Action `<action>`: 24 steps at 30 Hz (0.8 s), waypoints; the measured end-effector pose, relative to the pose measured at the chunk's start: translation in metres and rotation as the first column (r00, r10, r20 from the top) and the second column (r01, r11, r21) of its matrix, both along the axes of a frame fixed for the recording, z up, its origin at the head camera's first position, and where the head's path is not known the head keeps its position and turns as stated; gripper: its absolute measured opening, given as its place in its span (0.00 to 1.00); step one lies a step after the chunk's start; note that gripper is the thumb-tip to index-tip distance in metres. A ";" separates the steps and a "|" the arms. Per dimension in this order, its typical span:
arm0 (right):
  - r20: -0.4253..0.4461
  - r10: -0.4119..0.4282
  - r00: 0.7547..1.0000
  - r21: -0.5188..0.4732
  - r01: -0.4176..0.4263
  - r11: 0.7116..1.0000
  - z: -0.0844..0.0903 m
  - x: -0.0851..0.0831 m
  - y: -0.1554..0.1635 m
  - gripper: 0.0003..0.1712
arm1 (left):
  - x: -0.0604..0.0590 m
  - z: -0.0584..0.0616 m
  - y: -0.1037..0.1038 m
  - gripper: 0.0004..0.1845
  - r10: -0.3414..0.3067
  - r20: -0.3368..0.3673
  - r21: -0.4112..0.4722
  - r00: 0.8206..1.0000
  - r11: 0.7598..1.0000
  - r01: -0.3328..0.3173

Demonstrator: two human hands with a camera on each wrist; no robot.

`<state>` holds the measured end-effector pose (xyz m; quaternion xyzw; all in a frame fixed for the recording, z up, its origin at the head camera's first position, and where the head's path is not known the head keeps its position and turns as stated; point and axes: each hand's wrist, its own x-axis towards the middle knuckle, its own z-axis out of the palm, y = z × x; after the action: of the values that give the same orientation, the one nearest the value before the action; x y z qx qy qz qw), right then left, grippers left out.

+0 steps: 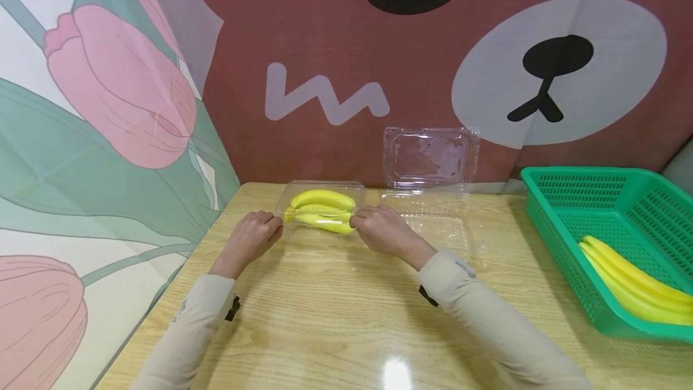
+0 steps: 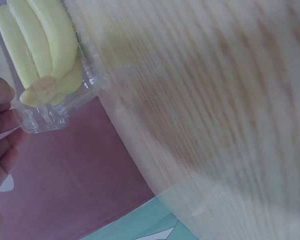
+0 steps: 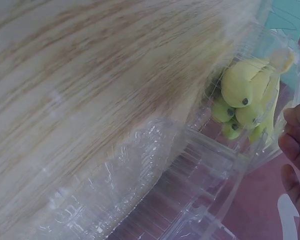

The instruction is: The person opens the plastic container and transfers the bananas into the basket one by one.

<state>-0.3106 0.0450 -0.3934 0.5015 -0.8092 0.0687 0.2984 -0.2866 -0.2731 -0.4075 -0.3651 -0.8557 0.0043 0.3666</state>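
Observation:
A bunch of yellow bananas [image 1: 325, 200] lies inside a clear plastic clamshell box [image 1: 325, 185] near the back of the table. Clear plastic with a bright glare passes over the fruit. My left hand [image 1: 253, 233] pinches the box's left front edge; in the left wrist view its thumb and fingertips meet the corner beside the banana stem [image 2: 44, 89]. At the opposite end, my right hand [image 1: 385, 229] grips the right front edge with curled fingers. The right wrist view has the dark banana tips [image 3: 245, 101] under the plastic, close to my right fingers [image 3: 292, 142].
A second clear box [image 1: 433, 158] stands open just right of my right hand, its lid upright against the brown printed backdrop [image 1: 325, 35]. On the right, a green basket [image 1: 557, 257] holds more bananas [image 1: 633, 281]. A flower-printed sheet [image 1: 124, 89] borders the wooden table [image 1: 325, 318] on the left.

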 end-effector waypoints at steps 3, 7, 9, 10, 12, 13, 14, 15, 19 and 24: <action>0.057 -0.019 0.998 -0.027 0.020 0.999 0.001 0.002 0.003 0.03 | 0.000 0.001 0.001 0.09 -0.004 0.003 0.015 1.000 1.000 0.004; 0.082 -0.031 0.996 -0.050 0.036 0.998 0.001 0.003 0.004 0.04 | 0.001 0.001 0.002 0.07 -0.012 0.014 0.057 1.000 0.998 0.012; 0.088 -0.032 0.996 -0.062 0.037 0.997 0.002 0.003 0.005 0.05 | 0.000 0.001 0.003 0.06 -0.014 0.013 0.088 1.000 0.996 0.013; 0.091 -0.033 0.995 -0.064 0.039 0.997 0.002 0.003 0.005 0.04 | 0.000 0.001 0.004 0.06 -0.015 0.013 0.104 1.000 0.995 0.014; 0.104 -0.032 0.994 -0.073 0.040 0.997 0.004 0.004 0.005 0.04 | 0.000 0.001 0.004 0.06 -0.017 0.010 0.131 1.000 0.991 0.016; 0.112 -0.031 0.993 -0.078 0.040 0.996 0.004 0.004 0.005 0.04 | 0.000 0.001 0.004 0.06 -0.017 0.007 0.140 1.000 0.990 0.016; 0.119 -0.030 0.992 -0.085 0.041 0.996 0.005 0.004 0.006 0.03 | 0.000 0.001 0.005 0.06 -0.017 0.006 0.146 1.000 0.989 0.016; 0.126 -0.029 0.992 -0.091 0.040 0.995 0.005 0.005 0.006 0.03 | 0.001 0.001 0.005 0.06 -0.016 0.006 0.151 1.000 0.988 0.015; 0.134 -0.016 0.991 -0.113 0.031 0.993 0.007 0.005 0.008 0.02 | 0.001 0.002 0.007 0.06 -0.011 0.017 0.168 1.000 0.986 0.008; 0.120 0.009 0.993 -0.159 0.010 0.987 0.008 0.003 0.010 0.02 | 0.002 0.004 0.009 0.06 -0.007 0.033 0.194 0.999 0.981 0.000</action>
<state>-0.3071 0.0547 -0.3854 0.4706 -0.8178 0.1632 0.2884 -0.2850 -0.2644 -0.4035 -0.3290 -0.8576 -0.0859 0.3859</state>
